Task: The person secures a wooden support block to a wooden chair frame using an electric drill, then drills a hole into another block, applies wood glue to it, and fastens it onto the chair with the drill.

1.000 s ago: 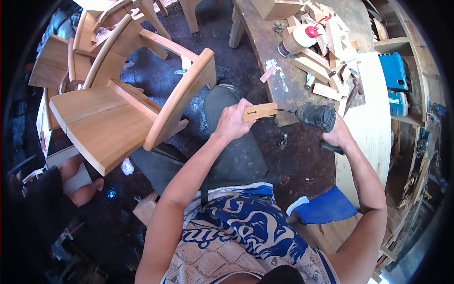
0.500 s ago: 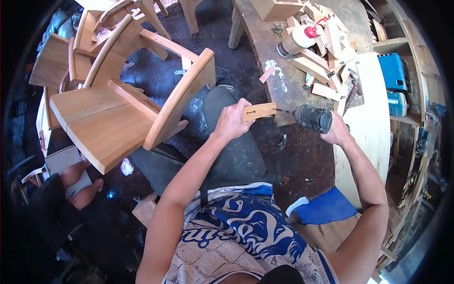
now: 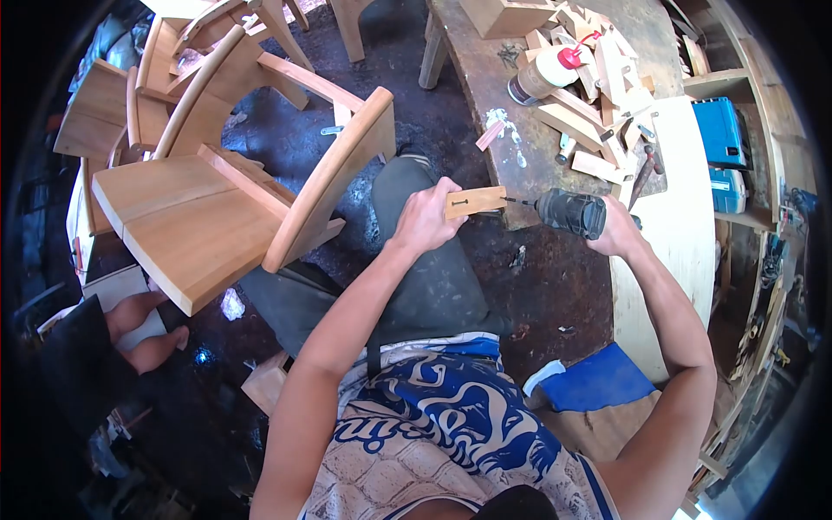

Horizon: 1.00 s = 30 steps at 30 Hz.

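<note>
My left hand (image 3: 426,218) is closed around one end of a small wooden block (image 3: 475,203), held above my leg. A dark elongated mark, perhaps a screw or a slot, shows on the block's upper face. In my right hand (image 3: 619,229) is a dark cordless drill (image 3: 572,214), pointing left. Its thin bit meets the block's right end; how deep it sits I cannot tell. Left of my hands stands a wooden chair (image 3: 199,217) with a curved, rounded rail (image 3: 329,178).
A worn workbench (image 3: 485,82) carries wood offcuts (image 3: 568,121) and a glue bottle (image 3: 544,76) with a red cap. Blue cases (image 3: 721,134) sit on a shelf at right. More chair parts (image 3: 95,108) stand at left. Another person's bare limbs (image 3: 143,325) show at lower left.
My right hand and the drill have shifted very slightly, while the block stays almost in place. At lower left, the other person has moved a little.
</note>
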Each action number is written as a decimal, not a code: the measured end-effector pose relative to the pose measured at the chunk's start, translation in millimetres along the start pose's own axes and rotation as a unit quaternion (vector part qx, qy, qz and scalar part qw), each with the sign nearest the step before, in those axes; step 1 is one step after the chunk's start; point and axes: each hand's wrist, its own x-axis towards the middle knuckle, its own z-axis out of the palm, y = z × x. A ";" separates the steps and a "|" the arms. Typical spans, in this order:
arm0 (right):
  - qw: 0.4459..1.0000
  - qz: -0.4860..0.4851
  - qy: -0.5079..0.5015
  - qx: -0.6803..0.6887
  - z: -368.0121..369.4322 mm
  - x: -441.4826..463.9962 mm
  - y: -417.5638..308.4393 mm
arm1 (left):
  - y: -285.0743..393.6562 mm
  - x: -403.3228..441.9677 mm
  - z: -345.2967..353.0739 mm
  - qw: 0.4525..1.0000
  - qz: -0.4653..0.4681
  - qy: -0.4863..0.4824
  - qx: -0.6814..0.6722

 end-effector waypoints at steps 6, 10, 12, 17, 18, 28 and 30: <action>0.999 0.010 -0.008 -0.040 4.9 5.7 21.3 | 4.1 -1.2 -2.9 1.000 -0.008 -0.002 0.000; 0.999 0.014 -0.038 -0.022 11.8 5.3 28.6 | 0.7 -1.0 -1.3 1.000 -0.001 -0.006 -0.003; 0.999 -0.009 0.032 -0.043 14.9 -1.9 32.2 | 3.1 -2.1 -0.6 1.000 -0.006 -0.011 0.000; 1.000 -0.013 -0.006 -0.020 6.5 -0.4 12.7 | 3.5 -0.6 -0.7 1.000 0.008 -0.006 -0.008; 0.999 -0.003 -0.027 -0.043 5.8 -0.2 10.5 | 3.3 -0.6 -0.7 1.000 0.006 -0.009 -0.008; 0.997 -0.003 -0.003 -0.076 11.3 1.8 15.3 | 3.5 2.0 -1.6 1.000 0.012 -0.009 -0.018; 0.998 0.004 -0.012 -0.061 8.4 3.7 5.9 | 3.2 1.6 -1.5 1.000 0.010 -0.011 -0.016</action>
